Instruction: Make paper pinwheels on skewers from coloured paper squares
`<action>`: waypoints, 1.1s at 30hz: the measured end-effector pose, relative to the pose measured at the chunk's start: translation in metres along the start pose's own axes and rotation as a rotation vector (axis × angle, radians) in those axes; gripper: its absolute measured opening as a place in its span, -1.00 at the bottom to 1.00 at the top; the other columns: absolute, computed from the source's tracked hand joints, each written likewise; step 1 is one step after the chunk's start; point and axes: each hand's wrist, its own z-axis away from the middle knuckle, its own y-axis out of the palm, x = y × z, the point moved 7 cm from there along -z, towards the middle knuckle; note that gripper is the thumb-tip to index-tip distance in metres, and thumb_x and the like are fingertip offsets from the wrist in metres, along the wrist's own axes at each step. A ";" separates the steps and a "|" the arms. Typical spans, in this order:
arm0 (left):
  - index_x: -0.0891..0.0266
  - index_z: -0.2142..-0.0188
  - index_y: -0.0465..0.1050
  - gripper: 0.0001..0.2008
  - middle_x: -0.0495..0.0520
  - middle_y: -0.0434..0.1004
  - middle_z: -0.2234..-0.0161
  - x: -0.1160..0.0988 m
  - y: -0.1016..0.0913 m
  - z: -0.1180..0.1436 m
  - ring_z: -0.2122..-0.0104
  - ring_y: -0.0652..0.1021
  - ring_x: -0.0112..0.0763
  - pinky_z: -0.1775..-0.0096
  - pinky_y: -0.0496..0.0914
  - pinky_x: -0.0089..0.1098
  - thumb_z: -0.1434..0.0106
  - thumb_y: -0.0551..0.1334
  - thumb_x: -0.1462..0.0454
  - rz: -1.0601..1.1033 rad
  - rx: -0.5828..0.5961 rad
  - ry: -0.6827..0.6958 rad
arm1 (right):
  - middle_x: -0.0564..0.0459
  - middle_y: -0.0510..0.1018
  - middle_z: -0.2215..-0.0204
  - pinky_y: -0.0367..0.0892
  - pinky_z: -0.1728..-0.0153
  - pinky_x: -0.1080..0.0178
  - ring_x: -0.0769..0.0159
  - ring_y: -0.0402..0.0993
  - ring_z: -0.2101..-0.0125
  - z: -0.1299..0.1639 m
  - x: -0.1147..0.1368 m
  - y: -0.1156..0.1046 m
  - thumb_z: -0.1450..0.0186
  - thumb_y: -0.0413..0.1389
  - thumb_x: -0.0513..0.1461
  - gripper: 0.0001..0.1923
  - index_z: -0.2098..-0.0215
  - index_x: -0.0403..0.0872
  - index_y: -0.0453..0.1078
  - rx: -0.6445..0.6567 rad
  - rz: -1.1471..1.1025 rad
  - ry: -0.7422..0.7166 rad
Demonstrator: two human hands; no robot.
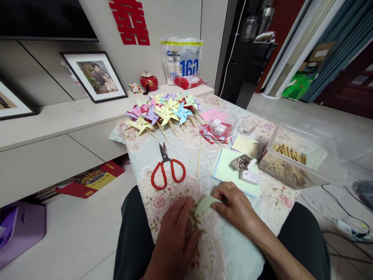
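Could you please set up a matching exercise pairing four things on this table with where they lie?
Things:
1. scissors
2. pinwheels
3. sticks
4. green paper

Places:
A. in the clear box
B. heaped at the far end of the table
C. between the left hand and right hand
D. just beyond the left hand

Pairs: 1-D, 2-B, 3-A, 4-C

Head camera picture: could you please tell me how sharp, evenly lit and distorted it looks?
Head view: soft, even indoor light with only faint shadows; the red scissors and pinwheel pile are sharp, while the left hand and right hand on the green paper look slightly soft; wide-angle bending curves the cabinet and edges.
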 end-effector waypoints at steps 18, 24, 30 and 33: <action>0.19 0.38 0.64 -0.79 0.03 0.65 0.40 0.055 -0.012 -0.006 0.38 0.57 -0.34 0.32 0.45 -0.44 -0.07 0.44 0.11 1.083 -0.151 -0.760 | 0.05 0.61 0.29 0.40 0.21 0.27 0.29 0.53 0.26 -0.053 0.053 0.006 -0.40 0.06 -0.28 -0.84 0.15 -0.05 0.48 0.135 -0.215 -0.162; 0.16 0.41 0.67 -0.92 0.03 0.64 0.26 0.048 -0.014 -0.002 0.28 0.59 -0.32 0.24 0.48 -0.43 -0.07 0.43 0.23 1.176 -0.131 -0.727 | -0.13 0.54 0.16 0.37 0.09 0.19 0.16 0.49 0.14 -0.109 0.094 0.062 -0.36 0.10 -0.29 -0.88 0.16 -0.14 0.44 0.099 0.216 -0.197; 0.19 0.46 0.65 -0.91 0.03 0.56 0.26 0.036 -0.006 -0.007 0.48 0.52 -0.46 0.45 0.45 -0.46 -0.07 0.44 0.23 1.338 -0.027 -0.743 | -0.28 0.49 0.08 0.38 0.06 0.09 -0.01 0.47 0.06 -0.119 0.105 0.079 -0.30 0.18 -0.21 -0.67 0.03 -0.24 0.36 0.096 0.340 -0.119; 0.20 0.45 0.62 -0.87 0.01 0.54 0.28 0.034 0.000 -0.007 0.43 0.54 -0.45 0.41 0.48 -0.45 -0.06 0.47 0.20 1.453 -0.038 -0.787 | -0.28 0.51 0.11 0.41 0.12 0.08 -0.01 0.52 0.13 -0.114 0.104 0.076 -0.28 0.19 -0.16 -0.61 0.01 -0.23 0.33 0.126 0.377 -0.095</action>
